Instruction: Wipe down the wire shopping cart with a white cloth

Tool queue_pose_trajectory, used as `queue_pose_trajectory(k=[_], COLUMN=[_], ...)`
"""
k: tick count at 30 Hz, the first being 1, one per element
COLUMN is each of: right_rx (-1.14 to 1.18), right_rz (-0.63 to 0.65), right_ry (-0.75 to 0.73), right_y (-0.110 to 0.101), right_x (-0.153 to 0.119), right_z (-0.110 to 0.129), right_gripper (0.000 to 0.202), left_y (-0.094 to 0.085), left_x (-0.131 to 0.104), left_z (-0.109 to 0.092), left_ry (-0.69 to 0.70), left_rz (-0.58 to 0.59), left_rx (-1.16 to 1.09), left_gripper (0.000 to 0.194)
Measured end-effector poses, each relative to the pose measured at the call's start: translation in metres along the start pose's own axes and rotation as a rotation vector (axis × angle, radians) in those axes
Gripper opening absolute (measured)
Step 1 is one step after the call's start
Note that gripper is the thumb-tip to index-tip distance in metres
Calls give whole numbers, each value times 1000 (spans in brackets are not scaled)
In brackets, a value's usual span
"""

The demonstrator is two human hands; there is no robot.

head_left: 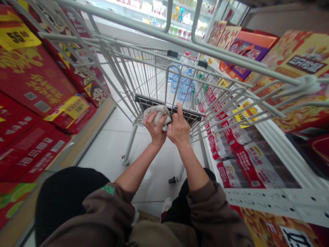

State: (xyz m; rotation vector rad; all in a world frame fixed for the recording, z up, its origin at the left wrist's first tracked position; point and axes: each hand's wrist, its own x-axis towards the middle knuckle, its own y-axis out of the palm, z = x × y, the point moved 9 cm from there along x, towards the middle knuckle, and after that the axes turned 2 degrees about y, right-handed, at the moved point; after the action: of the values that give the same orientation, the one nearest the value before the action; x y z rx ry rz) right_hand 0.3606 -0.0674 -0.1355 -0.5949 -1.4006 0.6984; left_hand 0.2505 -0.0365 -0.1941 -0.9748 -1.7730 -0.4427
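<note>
A crumpled grey-white cloth (pixel 159 110) is bunched under the fingers of my left hand (pixel 156 128), at the near lower edge of the wire shopping cart (pixel 144 77). Just right of it, my right hand (pixel 179 127) has its fingers curled at the cart's dark lower bar (pixel 151 101), with one finger pointing up along the wires. The two hands nearly touch. Whatever the right fingers grip is hidden. Clear water bottles with blue labels (pixel 183 82) stand further in, behind the wires.
Red boxes (pixel 38 79) with yellow price tags are stacked at the left. Shelves of packaged goods (pixel 239 154) line the right side. The cart's thick rails cross above the hands, and a cart wheel (pixel 125 160) rests on the tiled floor. A lit display (pixel 159 15) stands beyond.
</note>
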Motion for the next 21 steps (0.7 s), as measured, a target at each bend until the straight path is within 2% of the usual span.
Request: queue_pose_trajectory(k=[3, 6, 9, 11, 15, 18, 21], right_rx=[77, 129, 174, 182, 68, -26, -68], right_rz=[-35, -38, -59, -102, -145, -160, -202], right_ry=[48, 45, 27, 33, 119, 188, 230], right_y=[12, 13, 5, -4, -20, -29, -34], right_x=[-2, -4, -6, -7, -6, -4, -4], right_z=[-2, -4, -7, -7, -4, 2, 7], right_gripper=[24, 29, 36, 43, 57, 61, 62], left_y=[-4, -10, -13, -9, -1, -6, -15], left_x=[0, 4, 14, 15, 2, -4, 5], left_z=[-4, -3, 6, 9, 12, 11, 5], left_ry=[-7, 3, -47, -37, 8, 16, 28], left_rz=[-25, -20, -9, 34, 108, 98, 63], left_rx=[-7, -7, 23, 26, 12, -12, -35], left_gripper=[28, 29, 29, 27, 25, 26, 27])
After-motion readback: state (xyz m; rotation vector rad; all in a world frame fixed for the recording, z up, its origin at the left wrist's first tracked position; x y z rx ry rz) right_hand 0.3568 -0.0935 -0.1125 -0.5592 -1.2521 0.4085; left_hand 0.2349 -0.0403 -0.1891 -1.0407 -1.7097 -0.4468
